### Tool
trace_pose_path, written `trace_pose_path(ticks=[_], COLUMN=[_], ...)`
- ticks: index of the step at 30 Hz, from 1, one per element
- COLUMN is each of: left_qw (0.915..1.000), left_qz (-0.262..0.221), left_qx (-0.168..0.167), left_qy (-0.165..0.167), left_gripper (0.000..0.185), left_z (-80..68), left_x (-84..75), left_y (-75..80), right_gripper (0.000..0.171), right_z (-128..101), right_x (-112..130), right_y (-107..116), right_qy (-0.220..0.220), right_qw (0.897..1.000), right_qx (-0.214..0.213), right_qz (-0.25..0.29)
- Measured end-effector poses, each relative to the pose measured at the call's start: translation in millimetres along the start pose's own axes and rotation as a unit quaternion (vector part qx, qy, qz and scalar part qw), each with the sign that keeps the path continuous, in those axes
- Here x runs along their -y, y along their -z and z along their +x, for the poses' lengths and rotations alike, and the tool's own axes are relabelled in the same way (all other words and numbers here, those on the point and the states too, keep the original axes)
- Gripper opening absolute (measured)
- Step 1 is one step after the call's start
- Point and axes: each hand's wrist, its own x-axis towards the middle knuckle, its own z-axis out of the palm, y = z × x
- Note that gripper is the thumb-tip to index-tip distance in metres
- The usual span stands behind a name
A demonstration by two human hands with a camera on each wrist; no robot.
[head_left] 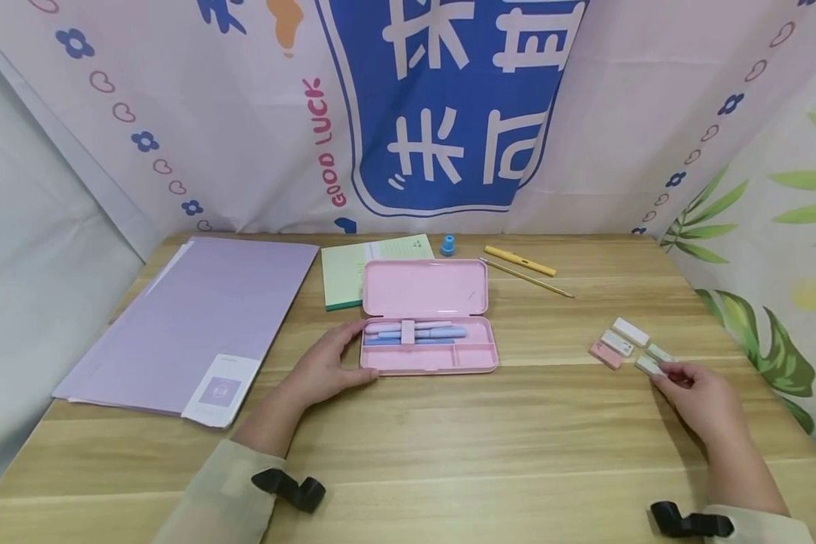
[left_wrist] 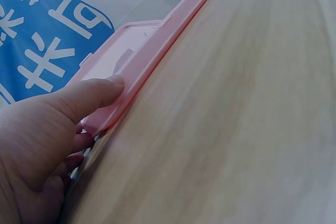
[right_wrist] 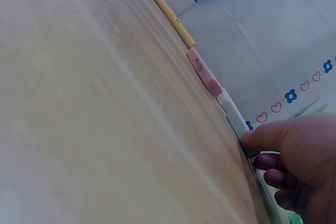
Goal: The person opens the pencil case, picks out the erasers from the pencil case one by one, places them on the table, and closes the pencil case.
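An open pink pencil case [head_left: 476,359] lies on the wooden table, its lid tilted back. Inside, several blue and pink pens [head_left: 442,332] sit under a pink strap. My left hand [head_left: 326,366] holds the case's left end, thumb [left_wrist: 100,95] on the front wall and fingers round the side. To the right, my right hand [head_left: 707,400] pinches a pale green eraser [head_left: 648,366] by its near end; the fingertips are partly hidden. Close by lie a pink eraser [head_left: 606,355], two white erasers [head_left: 631,332] and another pale green eraser [head_left: 660,353].
A purple folder [head_left: 197,317] covers the table's left side. Behind the case are a green notepad [head_left: 340,276], a small blue object [head_left: 448,245], a yellow pen-like stick [head_left: 520,261] and a thin gold pencil [head_left: 530,279]. A printed cloth [head_left: 258,151] hangs along the back edge.
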Motion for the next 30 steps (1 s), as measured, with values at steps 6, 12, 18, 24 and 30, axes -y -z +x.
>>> trace_pose_path(ticks=[6, 12, 18, 24, 30], left_qw=[1.0, 1.0, 1.0, 0.9999, 0.9998], left_qz=[-0.002, -0.006, -0.006, -0.003, -0.002], left_qx=[0.0, 0.001, 0.0, -0.004, -0.008], left_qy=[0.001, 0.007, 0.003, -0.01, -0.017], left_gripper=[0.091, 0.092, 0.09, 0.09, 0.089], left_z=[-0.9, -1.5, -1.0, -0.9, -1.3], left_x=[0.3, 0.7, -0.3, -0.3, 0.6], left_y=[-0.1, -0.2, 0.5, 0.4, 0.2], right_gripper=[0.056, 0.048, 0.041, 0.041, 0.036], right_z=[-1, 1, 5, 8, 5], right_x=[9, 42, 91, 141, 194], right_y=[-1, -13, -29, -53, -83], right_qy=[-0.025, 0.024, 0.09, 0.133, 0.181], right_qw=[0.999, 0.997, 0.991, 0.986, 0.974], right_qx=[-0.014, -0.063, -0.055, -0.007, 0.029], right_qz=[0.017, 0.035, 0.077, 0.102, 0.131])
